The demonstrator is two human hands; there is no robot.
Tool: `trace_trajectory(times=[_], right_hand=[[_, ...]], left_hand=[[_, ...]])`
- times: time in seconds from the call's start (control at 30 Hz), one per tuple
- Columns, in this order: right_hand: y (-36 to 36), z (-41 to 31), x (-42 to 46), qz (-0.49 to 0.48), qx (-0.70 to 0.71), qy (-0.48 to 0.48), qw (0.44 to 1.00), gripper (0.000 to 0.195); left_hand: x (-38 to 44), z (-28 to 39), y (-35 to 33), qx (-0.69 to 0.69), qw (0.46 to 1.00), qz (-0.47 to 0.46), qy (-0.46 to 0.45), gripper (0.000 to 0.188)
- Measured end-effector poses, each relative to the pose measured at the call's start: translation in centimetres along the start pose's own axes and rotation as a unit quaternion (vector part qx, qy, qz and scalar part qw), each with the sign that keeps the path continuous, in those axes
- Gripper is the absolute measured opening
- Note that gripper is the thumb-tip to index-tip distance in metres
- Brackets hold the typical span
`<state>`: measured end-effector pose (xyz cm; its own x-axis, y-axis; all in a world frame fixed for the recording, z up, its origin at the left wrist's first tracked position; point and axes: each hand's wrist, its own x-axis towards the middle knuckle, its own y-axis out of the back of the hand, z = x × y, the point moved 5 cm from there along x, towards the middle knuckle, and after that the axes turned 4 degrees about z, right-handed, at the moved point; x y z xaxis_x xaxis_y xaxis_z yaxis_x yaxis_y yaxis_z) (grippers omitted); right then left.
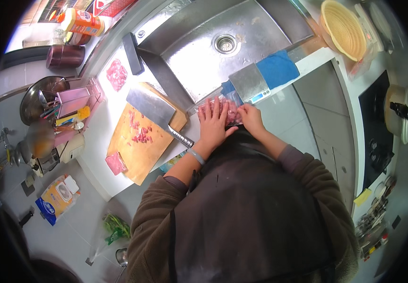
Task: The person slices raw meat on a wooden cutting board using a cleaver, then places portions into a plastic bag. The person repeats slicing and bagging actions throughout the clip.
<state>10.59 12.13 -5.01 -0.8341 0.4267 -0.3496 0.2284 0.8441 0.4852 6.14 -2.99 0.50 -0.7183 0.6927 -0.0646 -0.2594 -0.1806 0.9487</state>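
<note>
A clear plastic bag of cut raw meat (233, 112) lies at the sink's front edge. My left hand (212, 122) rests flat on the bag with its fingers spread. My right hand (250, 118) pinches the bag's edge beside a small digital scale (249, 82), which sits on a blue cloth (278, 69). To the left, a cleaver (151, 108) lies across a wooden cutting board (147, 155) among small meat pieces (142, 134). A block of raw meat (116, 163) is at the board's corner, and another flat bag of meat (116, 74) lies farther back.
Beyond my hands is a steel sink (197, 60) with a drain. A pink utensil rack (73, 102) stands at the left. At the right are a yellow plastic basket (343, 30), a black cooktop (375, 131) and a lidded pot (398, 113).
</note>
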Motion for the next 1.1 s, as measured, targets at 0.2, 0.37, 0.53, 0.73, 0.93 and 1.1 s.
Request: trace_trajectory(times=[0.2,0.37,0.53,0.73,0.93,1.1], right_hand=[[0.0,-0.3,-0.1,0.027,0.03,-0.016,0.999,0.019],[-0.1,0.2,0.3,0.026,0.055,-0.03,0.998,0.018],[-0.1,0.4,-0.6,0.041,0.077,-0.036,0.996,0.018],[0.3,0.3,-1.0,0.059,0.091,-0.031,0.994,0.017],[-0.5,1.3,-1.2,0.062,0.114,-0.018,0.991,0.017],[-0.5,1.1,-1.9,0.062,0.109,-0.012,0.992,0.016]], left_hand=[[0.9,0.8,-1.9,0.054,0.991,-0.023,-0.117,0.092],[1.2,1.2,-1.9,0.013,0.995,-0.05,-0.08,0.094],[1.0,-0.9,-1.3,-0.016,1.0,-0.008,-0.02,0.09],[1.9,-0.5,-1.5,0.044,0.996,-0.028,-0.073,0.09],[0.2,-1.5,-1.5,0.006,0.994,0.029,0.108,0.092],[0.5,-1.8,-1.5,-0.027,0.988,0.044,0.144,0.091]])
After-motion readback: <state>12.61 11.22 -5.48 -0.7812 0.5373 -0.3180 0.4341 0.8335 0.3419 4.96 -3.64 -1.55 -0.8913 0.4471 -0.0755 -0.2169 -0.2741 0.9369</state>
